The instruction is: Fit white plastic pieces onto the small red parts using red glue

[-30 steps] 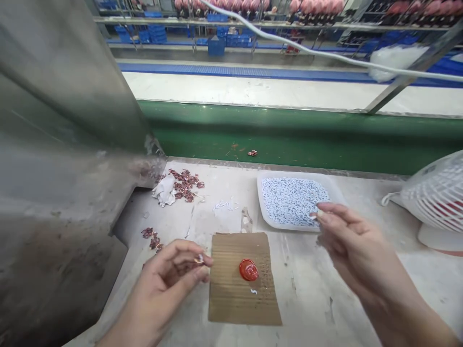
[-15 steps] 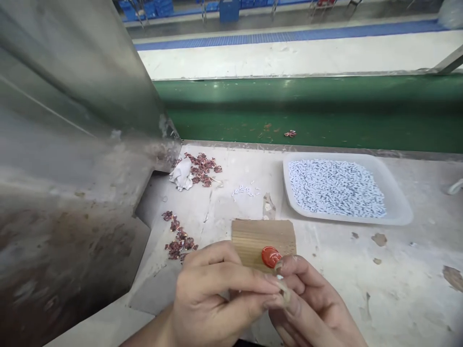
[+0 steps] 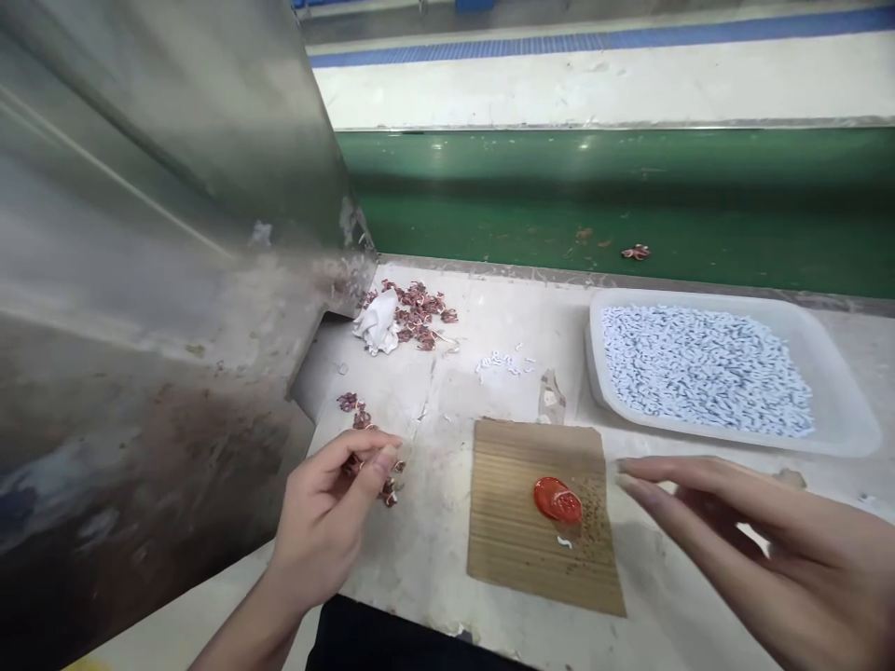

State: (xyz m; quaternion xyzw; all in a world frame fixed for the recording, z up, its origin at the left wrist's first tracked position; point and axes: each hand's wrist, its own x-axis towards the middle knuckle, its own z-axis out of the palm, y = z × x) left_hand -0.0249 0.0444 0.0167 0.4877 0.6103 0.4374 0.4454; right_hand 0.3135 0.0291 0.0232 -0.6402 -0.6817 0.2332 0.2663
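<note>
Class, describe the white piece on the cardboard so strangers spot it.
Find the brown cardboard between the left hand and right hand. On it is a glossy red blob; just nearer the viewer lies a small wavy white piece. It lies alone, unlike the scattered white pieces beyond the cardboard.

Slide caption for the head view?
Left hand near small dark-red pieces, right hand beside a brown cardboard sheet; beyond, a translucent plastic tray of tiny bluish-white bits.
</note>
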